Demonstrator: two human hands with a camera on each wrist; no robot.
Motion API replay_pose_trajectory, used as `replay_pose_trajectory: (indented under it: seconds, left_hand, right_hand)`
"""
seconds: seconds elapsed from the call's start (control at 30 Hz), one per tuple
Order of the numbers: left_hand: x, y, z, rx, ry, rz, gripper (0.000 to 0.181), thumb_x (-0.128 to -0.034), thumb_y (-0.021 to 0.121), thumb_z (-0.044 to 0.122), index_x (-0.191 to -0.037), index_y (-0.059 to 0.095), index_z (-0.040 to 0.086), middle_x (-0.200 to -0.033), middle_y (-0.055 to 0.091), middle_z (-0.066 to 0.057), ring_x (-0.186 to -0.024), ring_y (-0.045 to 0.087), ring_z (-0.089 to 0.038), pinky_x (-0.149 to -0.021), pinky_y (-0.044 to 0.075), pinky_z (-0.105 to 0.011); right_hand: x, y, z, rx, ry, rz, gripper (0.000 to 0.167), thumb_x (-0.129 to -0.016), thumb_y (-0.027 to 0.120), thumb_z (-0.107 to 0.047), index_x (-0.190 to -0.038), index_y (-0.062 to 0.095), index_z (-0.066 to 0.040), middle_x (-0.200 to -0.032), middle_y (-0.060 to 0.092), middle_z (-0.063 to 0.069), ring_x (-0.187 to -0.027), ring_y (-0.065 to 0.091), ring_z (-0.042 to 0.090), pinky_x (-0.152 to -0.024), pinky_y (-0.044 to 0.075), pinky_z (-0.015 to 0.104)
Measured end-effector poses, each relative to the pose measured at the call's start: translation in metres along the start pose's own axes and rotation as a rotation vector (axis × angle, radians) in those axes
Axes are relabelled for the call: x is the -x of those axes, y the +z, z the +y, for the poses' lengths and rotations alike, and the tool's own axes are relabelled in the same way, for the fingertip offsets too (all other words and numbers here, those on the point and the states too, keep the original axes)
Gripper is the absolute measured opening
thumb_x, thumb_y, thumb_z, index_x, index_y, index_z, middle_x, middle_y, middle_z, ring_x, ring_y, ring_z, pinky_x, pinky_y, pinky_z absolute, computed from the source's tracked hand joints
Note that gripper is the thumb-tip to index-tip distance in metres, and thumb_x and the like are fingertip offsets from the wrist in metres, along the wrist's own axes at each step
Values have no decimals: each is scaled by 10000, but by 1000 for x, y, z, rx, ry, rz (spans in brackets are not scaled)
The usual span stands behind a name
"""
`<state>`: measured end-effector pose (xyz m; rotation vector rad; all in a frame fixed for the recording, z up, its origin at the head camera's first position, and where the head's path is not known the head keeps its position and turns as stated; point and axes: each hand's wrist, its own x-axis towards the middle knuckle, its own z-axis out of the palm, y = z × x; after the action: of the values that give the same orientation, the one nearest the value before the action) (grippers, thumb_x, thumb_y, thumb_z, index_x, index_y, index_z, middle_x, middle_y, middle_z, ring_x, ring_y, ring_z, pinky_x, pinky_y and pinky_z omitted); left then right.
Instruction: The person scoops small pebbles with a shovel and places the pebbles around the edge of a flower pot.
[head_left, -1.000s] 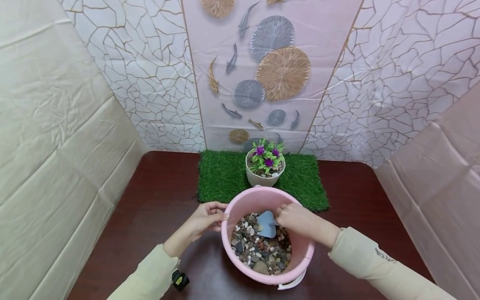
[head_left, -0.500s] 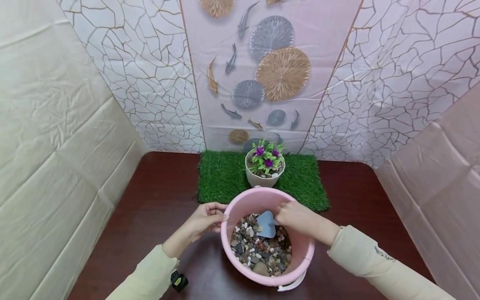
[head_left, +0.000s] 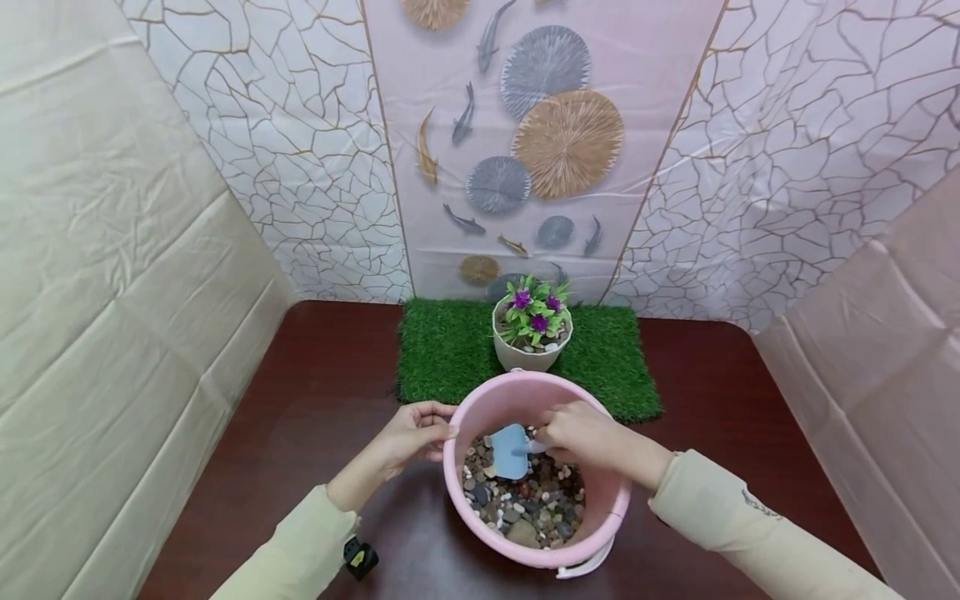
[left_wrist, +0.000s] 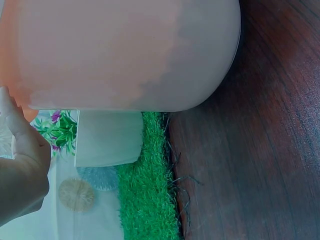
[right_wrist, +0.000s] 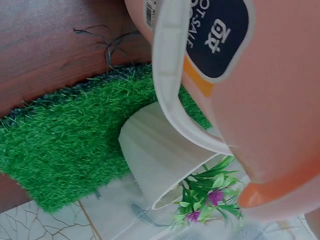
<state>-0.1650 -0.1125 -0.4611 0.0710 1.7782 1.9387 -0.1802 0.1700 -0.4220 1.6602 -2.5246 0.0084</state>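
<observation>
At lower centre of the head view we are seeing a round pink plastic bucket [head_left: 495, 404], its rim pinched by the left hand [head_left: 408, 437]; inside, the nearer right hand [head_left: 583, 433] is gripping a pale-blue plastic scoop [head_left: 510, 452], blade pointing left, long axis running crosswise over mixed stones [head_left: 517, 510]. Upper right in the right wrist view, we are reading a partial "OT-SALE" on the bucket's dark rounded label [right_wrist: 230, 30].

Blue scoop [head_left: 512, 452] inside a pink bucket [head_left: 602, 493] of stones [head_left: 521, 533]

The bucket stands upright on the table [head_left: 330, 375], toward 6 o'clock. Its white handle [head_left: 588, 567] hangs at its 5 o'clock side; a dark label [right_wrist: 217, 40] with white lettering marks its wall. Mixed white, grey, brown and reddish stones cover the bottom. The scoop's flat blade sits toward 10 to 11 o'clock, its pale grip pointing to 3 o'clock; whether the blade touches stones is unclear.
</observation>
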Motion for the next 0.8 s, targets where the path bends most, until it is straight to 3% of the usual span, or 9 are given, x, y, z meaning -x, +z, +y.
replay_pose_trajectory:
  seconds: [0.53, 0.8]
  left_hand:
    - [0, -1, -1, 1, 5, 0, 442, -842, 617, 52, -1237, 502, -107, -767, 625, 46, -646, 634, -48, -545, 556, -152]
    - [-1, 0, -2, 9, 6, 0, 440, -844, 615, 48, -1241, 502, -104, -771, 629, 34, -647, 641, -52, -544, 556, -150]
  right_hand:
    - [10, -10, 6, -90, 25, 35, 163, -737, 763, -134, -887, 716, -176, -815, 671, -45, -750, 610, 115, -626, 533, 245]
    - [14, -14, 6, -99, 38, 69, 189, -732, 765, -130, -910, 728, -182, -833, 679, -50, -753, 620, 92, -592, 528, 220]
